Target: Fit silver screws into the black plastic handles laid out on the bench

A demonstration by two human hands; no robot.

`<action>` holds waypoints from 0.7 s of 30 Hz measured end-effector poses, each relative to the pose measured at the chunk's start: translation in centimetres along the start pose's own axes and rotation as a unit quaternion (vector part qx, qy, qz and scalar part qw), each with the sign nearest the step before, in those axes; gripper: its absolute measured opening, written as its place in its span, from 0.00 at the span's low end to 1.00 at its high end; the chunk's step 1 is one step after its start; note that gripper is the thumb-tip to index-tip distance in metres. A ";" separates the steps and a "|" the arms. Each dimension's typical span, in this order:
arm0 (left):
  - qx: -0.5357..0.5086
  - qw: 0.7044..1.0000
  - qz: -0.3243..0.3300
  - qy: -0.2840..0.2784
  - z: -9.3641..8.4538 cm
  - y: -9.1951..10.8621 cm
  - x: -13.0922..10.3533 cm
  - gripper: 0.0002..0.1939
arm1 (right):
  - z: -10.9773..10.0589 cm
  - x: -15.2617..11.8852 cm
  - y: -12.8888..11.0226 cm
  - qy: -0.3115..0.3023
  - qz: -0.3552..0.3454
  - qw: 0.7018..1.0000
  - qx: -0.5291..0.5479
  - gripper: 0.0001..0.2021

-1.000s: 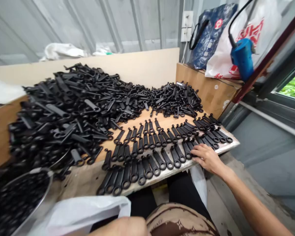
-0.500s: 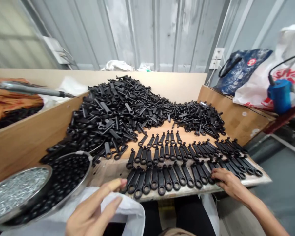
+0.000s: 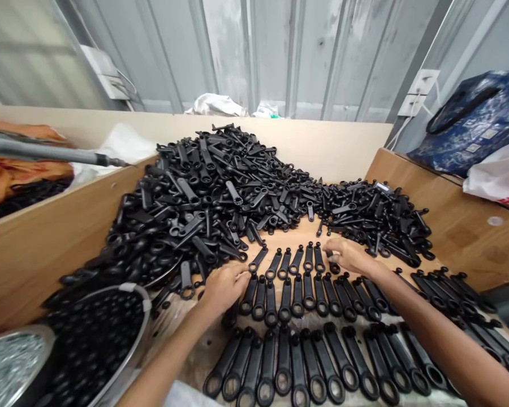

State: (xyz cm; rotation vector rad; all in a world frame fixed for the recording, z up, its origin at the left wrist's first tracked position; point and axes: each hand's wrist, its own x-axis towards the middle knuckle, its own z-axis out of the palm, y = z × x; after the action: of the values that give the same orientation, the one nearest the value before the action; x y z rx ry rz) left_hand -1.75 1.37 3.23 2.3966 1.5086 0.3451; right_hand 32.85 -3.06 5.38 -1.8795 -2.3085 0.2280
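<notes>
Several black levers, each with a ring at one end and a small ball knob at the other, lie in rows on the bench. My right hand (image 3: 350, 255) is at the right end of the back row, fingers closed around a black lever (image 3: 333, 264) there. At the left end of the rows is my left hand (image 3: 225, 287), fingers curled and pressed together. Whatever is between those fingertips, if anything, is hidden; a lever (image 3: 249, 294) of the middle row lies beside them. The front row (image 3: 283, 362) lies nearest me.
A large heap of black levers (image 3: 195, 192) rises behind, with a smaller pile (image 3: 377, 220) to its right. At left stand a bowl (image 3: 146, 325) of black balls and a bowl (image 3: 48, 339) of shiny metal pieces. A grey screwdriver-like tool (image 3: 51, 150) juts in from the left.
My left hand has moved forward from above the white bag to the rows, its fingers closing. My right hand has gone from the front row to the back row. The view has shifted closer.
</notes>
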 end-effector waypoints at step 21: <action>0.044 0.980 0.004 -0.196 5.4 2.3 11.3 0.16 | 3.3 8.1 5.0 -0.110 0.090 0.989 -0.045 0.16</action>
State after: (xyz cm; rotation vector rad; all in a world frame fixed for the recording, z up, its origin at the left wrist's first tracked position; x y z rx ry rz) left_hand 6.84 10.03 -0.45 2.3569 1.3553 -0.1895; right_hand 35.32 5.80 1.30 -2.2119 -2.3185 0.3768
